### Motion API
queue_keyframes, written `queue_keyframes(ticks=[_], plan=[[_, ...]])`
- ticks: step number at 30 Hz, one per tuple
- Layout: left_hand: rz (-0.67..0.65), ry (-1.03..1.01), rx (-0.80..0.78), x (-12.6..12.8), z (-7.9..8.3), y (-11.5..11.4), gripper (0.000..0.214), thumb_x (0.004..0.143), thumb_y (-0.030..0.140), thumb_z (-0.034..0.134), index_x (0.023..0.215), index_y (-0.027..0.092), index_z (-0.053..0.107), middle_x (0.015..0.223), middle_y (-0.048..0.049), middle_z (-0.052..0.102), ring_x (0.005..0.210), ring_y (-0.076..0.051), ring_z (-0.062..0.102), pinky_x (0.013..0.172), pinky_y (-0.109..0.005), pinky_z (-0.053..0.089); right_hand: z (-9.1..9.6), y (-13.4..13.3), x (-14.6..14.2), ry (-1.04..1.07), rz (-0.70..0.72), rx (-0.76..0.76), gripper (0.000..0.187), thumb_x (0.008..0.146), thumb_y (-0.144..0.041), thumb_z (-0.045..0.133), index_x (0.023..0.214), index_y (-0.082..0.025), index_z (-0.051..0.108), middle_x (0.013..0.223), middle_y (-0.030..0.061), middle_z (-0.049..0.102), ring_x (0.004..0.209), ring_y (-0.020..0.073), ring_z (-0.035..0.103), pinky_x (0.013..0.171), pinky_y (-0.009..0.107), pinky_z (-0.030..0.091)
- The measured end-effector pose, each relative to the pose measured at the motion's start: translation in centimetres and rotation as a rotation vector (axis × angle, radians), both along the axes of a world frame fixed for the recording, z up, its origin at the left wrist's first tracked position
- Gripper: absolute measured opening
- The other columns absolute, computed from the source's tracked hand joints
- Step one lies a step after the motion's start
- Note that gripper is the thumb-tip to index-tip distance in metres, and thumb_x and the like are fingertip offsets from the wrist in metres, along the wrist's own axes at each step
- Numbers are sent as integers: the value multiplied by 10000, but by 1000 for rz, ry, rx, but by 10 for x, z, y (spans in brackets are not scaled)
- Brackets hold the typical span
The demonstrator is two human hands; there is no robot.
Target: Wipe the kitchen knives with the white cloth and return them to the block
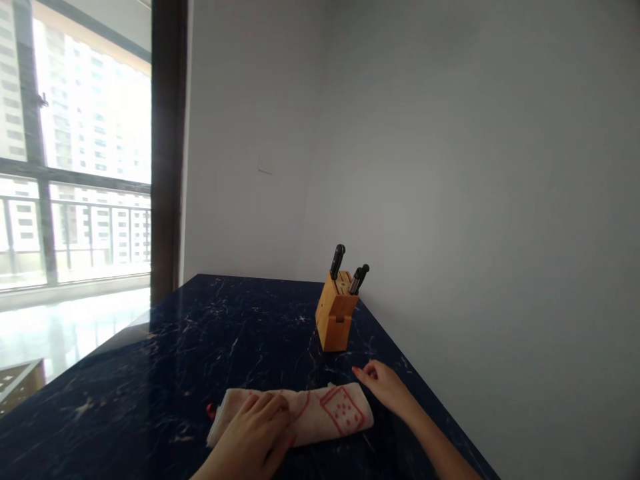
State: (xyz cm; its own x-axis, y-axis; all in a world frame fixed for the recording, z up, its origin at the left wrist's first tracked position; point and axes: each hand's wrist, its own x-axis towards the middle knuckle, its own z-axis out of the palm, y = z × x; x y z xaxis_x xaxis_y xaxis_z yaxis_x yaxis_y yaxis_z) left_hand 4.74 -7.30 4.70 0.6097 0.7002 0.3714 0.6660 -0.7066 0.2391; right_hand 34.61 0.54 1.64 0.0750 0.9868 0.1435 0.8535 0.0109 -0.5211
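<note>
A folded, pale towel (320, 421) with a red pattern lies across the near part of the dark tabletop. My left hand (257, 423) rests over its left half, fingers bent across the cloth and thumb near the front edge. Just past the towel's right end is my right hand (384, 387), its fingers curled in and one red-nailed digit pointing left. Nothing shows in that hand. A small red thing (211, 411) sits by the towel's left end, too small to name.
Behind the towel, near the table's right edge, stands a wooden knife block (334, 327) holding several black-handled knives (337, 261). The dark marbled table (225, 333) runs along a grey wall (450, 200). A bright window (90, 133) is at left.
</note>
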Motion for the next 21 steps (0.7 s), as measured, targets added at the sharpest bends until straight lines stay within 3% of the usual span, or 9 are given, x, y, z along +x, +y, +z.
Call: queue_keyframes(ticks=[4, 7, 11, 17, 21], plan=[[-66, -27, -10, 7, -7, 1, 251, 882, 291, 364, 1036, 306, 562, 1066, 16, 603, 947, -171, 530, 861, -313, 360, -9, -21, 4, 117, 52, -163, 319, 696, -459, 524, 751, -154, 600, 751, 50, 638, 705, 178, 575, 579, 235, 371], [-62, -45, -36, 7, -18, 5, 305, 871, 352, 391, 1162, 365, 482, 1205, 34, 545, 1045, -196, 502, 927, -356, 326, -12, -26, -7, 99, 65, -131, 192, 658, -335, 542, 696, -152, 585, 739, 48, 629, 702, 176, 567, 577, 231, 362], [-41, -33, -114, 5, -24, 6, 344, 840, 403, 433, 1182, 388, 458, 1297, 43, 468, 1124, -224, 452, 977, -418, 267, -7, -24, -15, 122, 38, -43, 84, 647, -247, 508, 654, -168, 534, 711, 28, 603, 697, 163, 547, 590, 226, 360], [4, -33, -171, 13, -8, 2, 253, 814, 366, 454, 1044, 337, 556, 1277, 44, 490, 1111, -236, 443, 937, -420, 281, 22, -24, -26, 275, 95, -20, 55, 659, -194, 492, 668, -192, 438, 560, -39, 524, 528, 99, 468, 480, 190, 299], [6, -41, -164, 13, -1, 0, 239, 790, 327, 474, 1014, 320, 556, 1207, 52, 548, 1054, -231, 467, 903, -407, 285, 55, -30, -54, 181, 125, 43, 84, 684, -215, 493, 675, -205, 410, 542, -50, 510, 505, 92, 464, 475, 188, 280]])
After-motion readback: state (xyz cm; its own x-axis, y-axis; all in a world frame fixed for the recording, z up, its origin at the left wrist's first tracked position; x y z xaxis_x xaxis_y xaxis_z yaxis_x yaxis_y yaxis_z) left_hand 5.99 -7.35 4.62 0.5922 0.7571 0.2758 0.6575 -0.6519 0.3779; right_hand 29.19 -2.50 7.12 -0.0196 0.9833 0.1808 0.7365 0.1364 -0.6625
